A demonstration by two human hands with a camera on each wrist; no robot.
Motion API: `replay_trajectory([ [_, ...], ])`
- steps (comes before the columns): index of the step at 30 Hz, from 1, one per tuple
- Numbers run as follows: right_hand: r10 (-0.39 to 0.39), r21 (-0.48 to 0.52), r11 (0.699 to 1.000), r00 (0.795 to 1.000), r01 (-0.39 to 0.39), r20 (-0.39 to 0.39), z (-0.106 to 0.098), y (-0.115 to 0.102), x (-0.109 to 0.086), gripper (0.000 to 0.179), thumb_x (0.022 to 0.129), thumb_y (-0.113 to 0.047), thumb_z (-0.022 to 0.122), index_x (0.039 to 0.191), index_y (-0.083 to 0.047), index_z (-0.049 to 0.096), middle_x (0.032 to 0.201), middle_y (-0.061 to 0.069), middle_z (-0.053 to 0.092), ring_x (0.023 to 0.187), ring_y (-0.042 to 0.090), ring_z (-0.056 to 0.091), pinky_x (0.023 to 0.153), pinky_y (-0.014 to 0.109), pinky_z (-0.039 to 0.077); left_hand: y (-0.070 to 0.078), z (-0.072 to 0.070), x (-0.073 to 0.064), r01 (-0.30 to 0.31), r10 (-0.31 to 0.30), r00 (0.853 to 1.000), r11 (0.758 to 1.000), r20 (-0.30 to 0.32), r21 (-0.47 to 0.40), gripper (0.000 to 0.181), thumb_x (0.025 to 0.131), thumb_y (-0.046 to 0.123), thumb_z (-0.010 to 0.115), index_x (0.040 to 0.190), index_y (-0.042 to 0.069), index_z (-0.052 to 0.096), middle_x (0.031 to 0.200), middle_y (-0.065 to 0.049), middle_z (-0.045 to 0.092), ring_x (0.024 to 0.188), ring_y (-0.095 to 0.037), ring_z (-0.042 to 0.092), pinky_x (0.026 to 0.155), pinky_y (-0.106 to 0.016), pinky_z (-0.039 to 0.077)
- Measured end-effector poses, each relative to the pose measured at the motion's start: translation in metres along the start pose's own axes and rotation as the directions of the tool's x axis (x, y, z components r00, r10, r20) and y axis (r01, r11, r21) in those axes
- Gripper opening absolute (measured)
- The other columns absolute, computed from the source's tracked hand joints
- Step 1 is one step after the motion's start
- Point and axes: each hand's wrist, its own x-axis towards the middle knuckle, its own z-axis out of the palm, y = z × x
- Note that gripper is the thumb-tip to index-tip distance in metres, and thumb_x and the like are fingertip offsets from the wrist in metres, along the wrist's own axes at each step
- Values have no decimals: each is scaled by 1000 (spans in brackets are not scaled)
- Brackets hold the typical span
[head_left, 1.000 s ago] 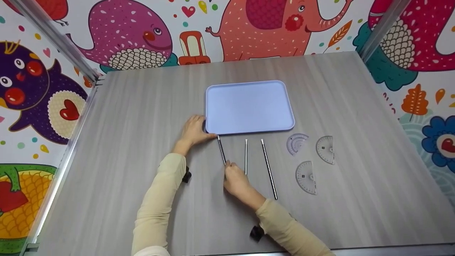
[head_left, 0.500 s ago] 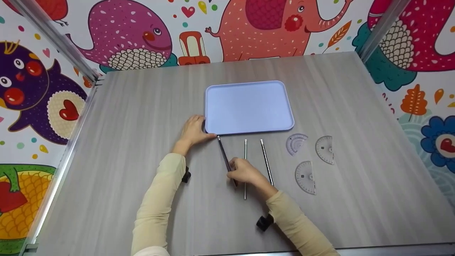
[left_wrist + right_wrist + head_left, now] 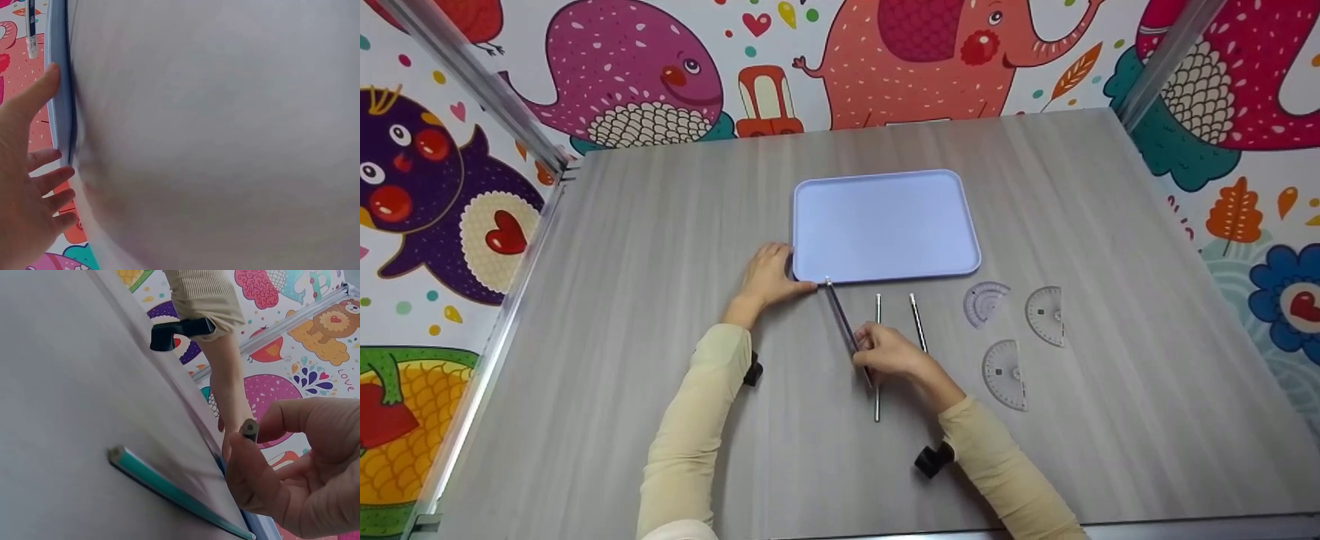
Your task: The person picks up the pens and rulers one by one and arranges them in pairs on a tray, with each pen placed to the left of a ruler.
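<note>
My right hand point(image 3: 885, 351) pinches a dark unsharpened pencil point(image 3: 844, 319) between thumb and fingers. The pencil is tilted, and its far tip overlaps the tray's near rim in the head view. Its blunt end point(image 3: 250, 427) points at the right wrist camera. At the near left corner of the light blue tray point(image 3: 885, 225), my left hand point(image 3: 769, 277) rests with fingers straight and thumb along the rim. Beneath my right hand lies a second pencil point(image 3: 878, 311), green point(image 3: 169, 486) in the right wrist view. A third, striped pencil point(image 3: 918, 319) is partly hidden by that hand.
Right of the pencils lie several clear protractors: a small purplish one point(image 3: 984, 304), one farther right point(image 3: 1045, 315), and one nearer the front point(image 3: 1003, 373). Cartoon-printed walls point(image 3: 915, 60) border the wooden table point(image 3: 585, 390) at back and sides.
My right hand has lifted the dark pencil and shifted it right and slightly forward, its far tip now over the tray's edge. My left hand stays at the corner.
</note>
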Motion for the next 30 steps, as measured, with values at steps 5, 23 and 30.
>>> replay_trajectory([
  [5, 42, 56, 997, 998, -44, 35, -11, -2, 5, 28, 74, 3, 49, 100, 9, 47, 68, -1, 47, 49, 7, 44, 44, 20, 42, 1, -1, -3, 2, -2, 1000, 1000, 1, -13, 81, 69, 49, 72, 124, -5, 48, 125, -21, 49, 122, -33, 39, 106, -40, 27],
  [23, 71, -68, 995, 997, -72, -9, -48, 21, 71, 24, 74, -6, 57, 96, 2, 49, 75, 8, 54, 51, 12, 51, 46, 26, 45, 3, 0, -1, 5, -6, 999, 999, 31, 34, 82, 71, 51, 69, 128, -4, 46, 132, -20, 45, 128, -33, 32, 109, -39, 21],
  [30, 141, -13, 990, 990, -141, 2, -42, -24, 51, 17, 77, -1, 49, 94, 3, 46, 61, 1, 48, 44, 6, 47, 44, 21, 46, 3, -1, -3, 16, -16, 999, 1000, 30, 25, 83, 71, 50, 69, 129, -4, 45, 134, -20, 43, 129, -35, 30, 110, -40, 20],
])
